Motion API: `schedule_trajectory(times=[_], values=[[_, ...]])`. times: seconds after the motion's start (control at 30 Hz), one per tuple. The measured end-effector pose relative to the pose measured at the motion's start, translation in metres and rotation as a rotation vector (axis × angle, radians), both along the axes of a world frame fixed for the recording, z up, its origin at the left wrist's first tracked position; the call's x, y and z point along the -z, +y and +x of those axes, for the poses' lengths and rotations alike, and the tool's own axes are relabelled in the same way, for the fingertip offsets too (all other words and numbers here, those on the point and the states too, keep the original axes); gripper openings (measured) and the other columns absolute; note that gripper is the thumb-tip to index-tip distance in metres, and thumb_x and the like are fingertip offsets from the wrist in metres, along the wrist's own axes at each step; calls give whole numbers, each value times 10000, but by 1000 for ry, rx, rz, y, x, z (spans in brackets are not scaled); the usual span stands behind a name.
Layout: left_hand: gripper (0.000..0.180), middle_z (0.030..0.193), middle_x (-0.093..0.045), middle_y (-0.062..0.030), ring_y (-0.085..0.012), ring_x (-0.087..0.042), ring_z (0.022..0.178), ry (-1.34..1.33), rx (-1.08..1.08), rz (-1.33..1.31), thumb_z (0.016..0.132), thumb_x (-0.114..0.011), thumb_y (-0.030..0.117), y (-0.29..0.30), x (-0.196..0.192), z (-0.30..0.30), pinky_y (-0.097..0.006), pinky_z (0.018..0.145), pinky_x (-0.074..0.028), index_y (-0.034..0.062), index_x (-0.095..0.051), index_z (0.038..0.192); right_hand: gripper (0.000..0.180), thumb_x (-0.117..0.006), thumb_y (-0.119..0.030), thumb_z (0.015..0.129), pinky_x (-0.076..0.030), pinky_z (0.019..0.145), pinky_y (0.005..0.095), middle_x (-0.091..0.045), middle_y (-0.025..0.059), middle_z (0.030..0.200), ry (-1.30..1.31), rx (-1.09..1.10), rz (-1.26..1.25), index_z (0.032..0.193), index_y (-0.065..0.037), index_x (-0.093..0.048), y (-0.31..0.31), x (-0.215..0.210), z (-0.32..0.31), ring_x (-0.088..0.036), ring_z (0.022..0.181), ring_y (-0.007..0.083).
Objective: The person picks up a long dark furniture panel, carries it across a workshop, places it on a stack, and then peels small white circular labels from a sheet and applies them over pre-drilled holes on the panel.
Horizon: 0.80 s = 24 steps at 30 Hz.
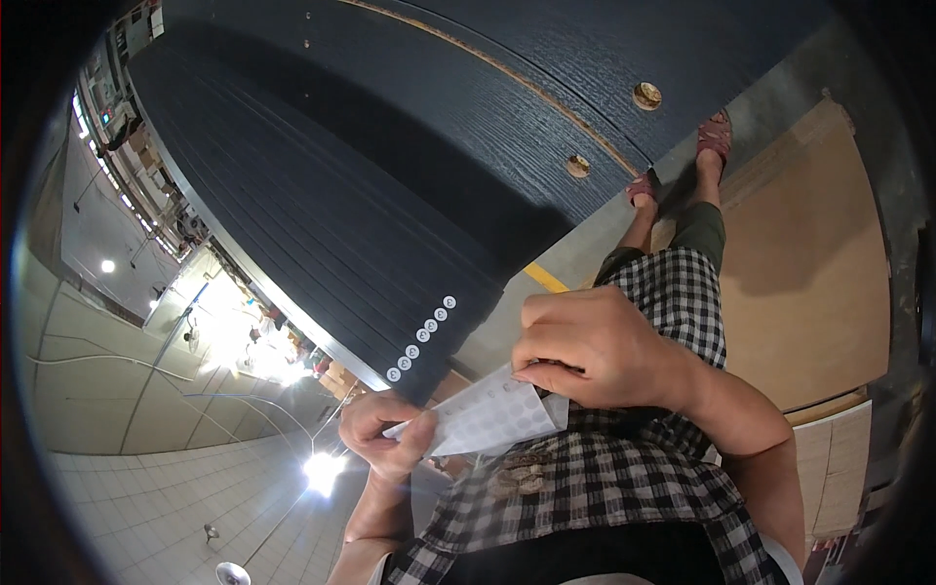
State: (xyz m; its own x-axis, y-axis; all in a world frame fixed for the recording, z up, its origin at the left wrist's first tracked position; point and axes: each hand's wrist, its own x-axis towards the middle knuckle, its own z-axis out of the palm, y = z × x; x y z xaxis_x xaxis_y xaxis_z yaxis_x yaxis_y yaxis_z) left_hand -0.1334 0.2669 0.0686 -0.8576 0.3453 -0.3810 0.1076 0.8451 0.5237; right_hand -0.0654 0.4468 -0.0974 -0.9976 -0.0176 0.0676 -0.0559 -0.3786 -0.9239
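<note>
A white sheet of round stickers is stretched between my two hands in front of my waist, bent along its length. My left hand is closed, its thumb and fingers pinching the sheet's left end. At the upper right edge my right hand is closed too, thumb pressed against the curled fingers on the sheet; whether a single sticker is between those fingertips is hidden. Just beyond, several round white stickers run in a row along the near ends of a stack of dark boards, one to each board end.
Past the stack lies a large dark wood-grain panel with round holes. Brown cardboard sheets lie at the right. A yellow floor line runs near my feet. Bright lamps and a workshop hall show at the left.
</note>
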Motion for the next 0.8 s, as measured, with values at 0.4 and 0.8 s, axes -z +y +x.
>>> schedule_trajectory(times=[0.4, 0.8], values=[[182, 489, -543, -20, -126, -501, 410, 61, 52, -75, 598, -723, 153, -7, -5, -1, -238, 432, -366, 62, -567, 572, 140, -585, -121, 842, -332, 450, 209, -492, -22, 554, -599, 30, -690, 806, 12, -562, -50, 8, -21, -422, 493, 30], [250, 497, -544, 31, -137, -526, 449, 164, 148, -143, 629, -757, 271, -15, -4, 3, -258, 495, -407, 150, -543, 583, 190, -592, -130, 826, -385, 463, 233, -576, 45, 580, -652, -72, -633, 831, 59, -603, -50, 8, -30, -493, 501, 65]])
